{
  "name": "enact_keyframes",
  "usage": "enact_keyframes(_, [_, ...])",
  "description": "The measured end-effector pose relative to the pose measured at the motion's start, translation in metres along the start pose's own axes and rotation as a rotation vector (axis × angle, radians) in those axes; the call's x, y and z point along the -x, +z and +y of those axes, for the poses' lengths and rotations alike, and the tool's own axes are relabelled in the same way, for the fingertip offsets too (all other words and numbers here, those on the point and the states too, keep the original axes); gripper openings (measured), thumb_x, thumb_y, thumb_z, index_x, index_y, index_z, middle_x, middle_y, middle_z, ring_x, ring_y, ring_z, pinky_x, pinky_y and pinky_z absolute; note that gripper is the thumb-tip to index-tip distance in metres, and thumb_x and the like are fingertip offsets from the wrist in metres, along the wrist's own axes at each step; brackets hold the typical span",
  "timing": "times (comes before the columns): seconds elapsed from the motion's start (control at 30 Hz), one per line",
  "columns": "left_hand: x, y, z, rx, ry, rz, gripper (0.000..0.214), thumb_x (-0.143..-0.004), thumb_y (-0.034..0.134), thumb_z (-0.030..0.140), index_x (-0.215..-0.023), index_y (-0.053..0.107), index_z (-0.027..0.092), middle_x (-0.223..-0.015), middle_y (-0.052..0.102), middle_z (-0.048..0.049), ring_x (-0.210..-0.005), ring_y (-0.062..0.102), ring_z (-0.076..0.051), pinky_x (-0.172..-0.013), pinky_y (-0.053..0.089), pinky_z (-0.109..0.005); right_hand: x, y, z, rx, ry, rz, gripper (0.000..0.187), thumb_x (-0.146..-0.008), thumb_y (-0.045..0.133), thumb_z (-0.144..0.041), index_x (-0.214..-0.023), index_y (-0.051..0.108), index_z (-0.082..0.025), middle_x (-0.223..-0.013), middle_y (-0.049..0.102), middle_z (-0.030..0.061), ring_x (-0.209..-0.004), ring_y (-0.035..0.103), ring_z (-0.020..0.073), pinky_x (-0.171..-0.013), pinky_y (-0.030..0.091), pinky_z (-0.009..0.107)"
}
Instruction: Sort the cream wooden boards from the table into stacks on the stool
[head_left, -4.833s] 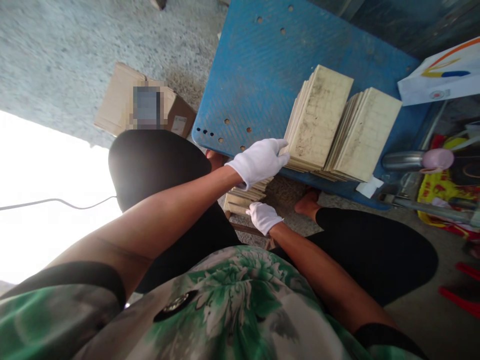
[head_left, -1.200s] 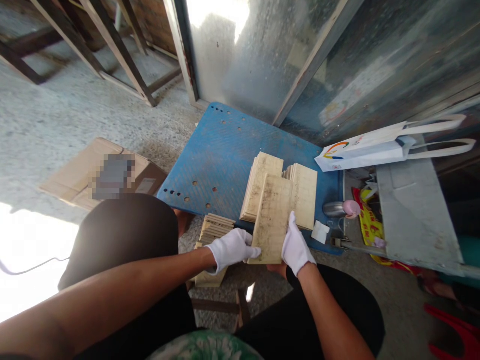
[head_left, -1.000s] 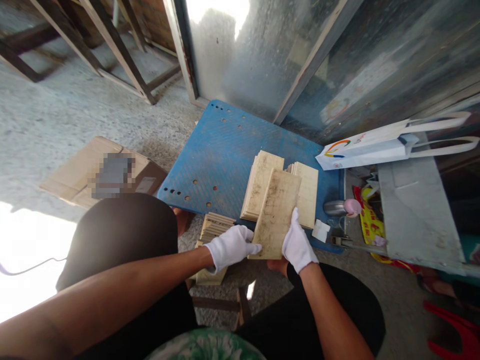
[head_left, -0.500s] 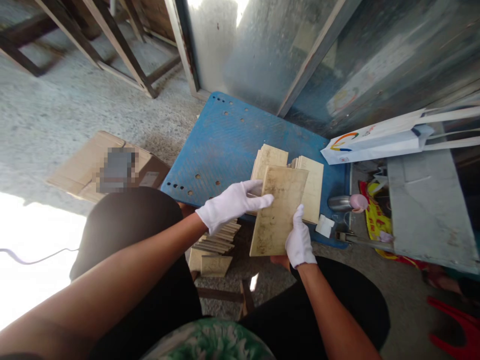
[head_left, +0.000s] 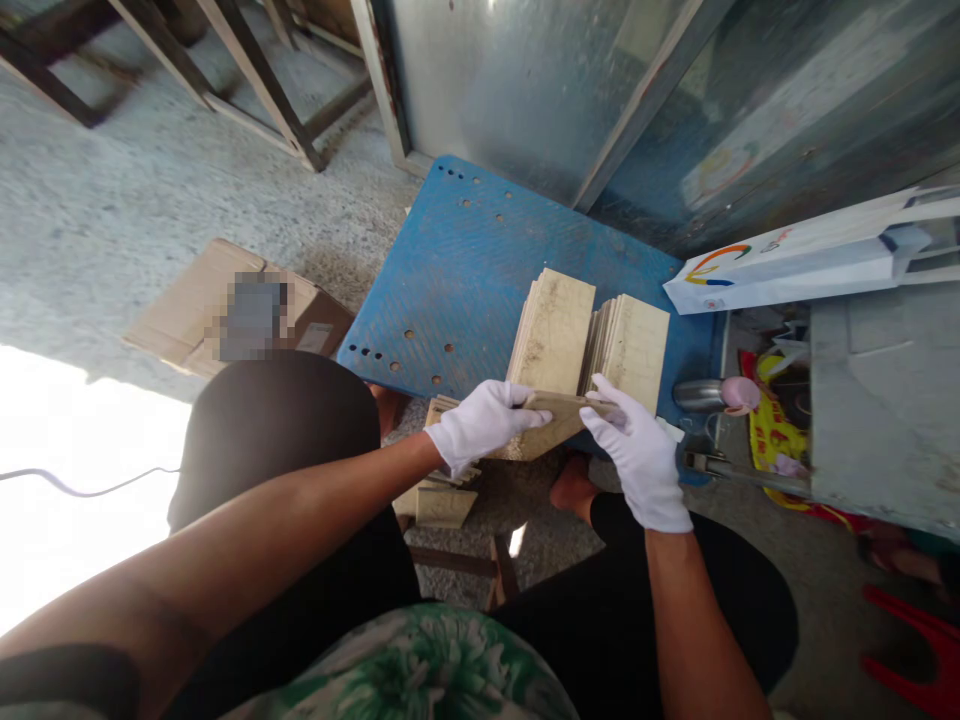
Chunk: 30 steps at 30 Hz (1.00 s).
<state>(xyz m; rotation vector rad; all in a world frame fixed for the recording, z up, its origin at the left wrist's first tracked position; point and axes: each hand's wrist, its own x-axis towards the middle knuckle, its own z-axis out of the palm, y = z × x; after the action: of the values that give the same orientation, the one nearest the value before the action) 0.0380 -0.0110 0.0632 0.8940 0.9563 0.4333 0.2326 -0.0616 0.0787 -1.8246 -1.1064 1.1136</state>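
Both my hands wear white gloves. My left hand (head_left: 480,425) pinches the left end of a thin tan board (head_left: 546,432) with dark specks. At the board's right end, my right hand (head_left: 639,460) has its thumb and fingers about the edge. The board is tilted so that its upper edge shows. Just beyond it, two leaning stacks of similar boards, a left stack (head_left: 562,330) and a right stack (head_left: 639,345), rest on a blue plastic platform (head_left: 465,260). Lower down, more boards (head_left: 448,507) lie between my legs, partly hidden by my left hand and arm.
A white paper bag (head_left: 795,265) and a metal flask with a pink lid (head_left: 697,395) are at the right. A cardboard box (head_left: 191,300) with a blurred-out item lies left on the floor. A metal-panelled wall (head_left: 495,90) borders the platform's far side.
The board has tipped from showing its broad face to nearly edge-on. My right hand has moved up to its upper right end. The view has shifted slightly.
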Motion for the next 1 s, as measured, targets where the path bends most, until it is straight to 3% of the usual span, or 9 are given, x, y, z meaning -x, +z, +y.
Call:
enact_keyframes(0.27, [0.007,0.02,-0.023,-0.097,0.091,-0.171,0.021,-0.075,0.069,0.027,-0.091,0.075,0.013,-0.084,0.073,-0.0028,-0.076,0.063,-0.015,-0.073,0.049,-0.025,0.025,-0.038,-0.006,0.562,-0.263,-0.169,0.036,-0.081,0.065,-0.044,-0.111,0.07,-0.024,-0.112,0.069,0.005,-0.105,0.063,0.0227,-0.102,0.045,0.038])
enact_keyframes(0.37, [0.012,0.027,-0.026,-0.08,0.094,-0.195,0.027,-0.078,0.067,0.025,-0.101,0.074,0.014,-0.095,0.074,-0.0043,-0.086,0.065,-0.018,-0.081,0.05,-0.027,0.034,-0.044,-0.007,0.779,-0.336,-0.219,0.032,-0.083,0.062,-0.039,-0.111,0.07,-0.025,-0.11,0.07,0.0044,-0.1,0.064,0.0234,-0.097,0.046,0.038])
enact_keyframes(0.5, [0.016,0.031,-0.033,-0.139,0.161,-0.257,0.03,-0.08,0.064,0.023,-0.108,0.072,0.015,-0.106,0.072,-0.0044,-0.098,0.065,-0.019,-0.09,0.048,-0.026,0.048,-0.049,-0.01,1.02,-0.313,-0.309,0.031,-0.083,0.062,-0.043,-0.107,0.072,-0.027,-0.105,0.071,0.0048,-0.091,0.065,0.0241,-0.083,0.049,0.036])
enact_keyframes(0.63, [0.012,0.026,-0.031,-0.457,0.127,-0.357,0.028,-0.079,0.062,0.02,-0.104,0.074,0.019,-0.095,0.074,-0.0025,-0.087,0.067,-0.018,-0.081,0.049,-0.024,0.057,-0.048,0.004,1.114,-0.256,-0.43,0.03,-0.088,0.057,-0.043,-0.109,0.071,-0.028,-0.104,0.071,0.0045,-0.091,0.064,0.0225,-0.077,0.046,0.032])
enact_keyframes(0.7, [0.008,0.02,-0.025,-0.701,0.091,-0.316,0.034,-0.073,0.068,0.023,-0.106,0.073,0.021,-0.094,0.074,-0.0038,-0.084,0.067,-0.021,-0.079,0.049,-0.027,0.057,-0.042,0.018,1.16,-0.244,-0.475,0.033,-0.089,0.054,-0.044,-0.113,0.069,-0.026,-0.104,0.07,0.0063,-0.092,0.063,0.0225,-0.076,0.044,0.031])
enact_keyframes(0.8, [0.004,0.01,-0.011,-0.923,0.064,-0.17,0.052,-0.07,0.071,0.029,-0.12,0.067,0.019,-0.108,0.071,-0.0102,-0.097,0.065,-0.028,-0.086,0.047,-0.031,0.047,-0.029,0.04,1.224,-0.197,-0.511,0.032,-0.09,0.053,-0.045,-0.107,0.069,-0.023,-0.101,0.069,0.0082,-0.089,0.062,0.0215,-0.072,0.041,0.029])
enact_keyframes(1.0, [-0.001,-0.005,0.009,-0.913,0.117,-0.066,0.043,-0.083,0.057,0.035,-0.121,0.066,0.018,-0.112,0.069,-0.0109,-0.104,0.064,-0.027,-0.089,0.045,-0.03,0.019,-0.003,0.079,1.308,-0.094,-0.583,0.034,-0.094,0.047,-0.045,-0.087,0.066,-0.019,-0.092,0.067,0.0077,-0.086,0.061,0.0188,-0.067,0.036,0.027])
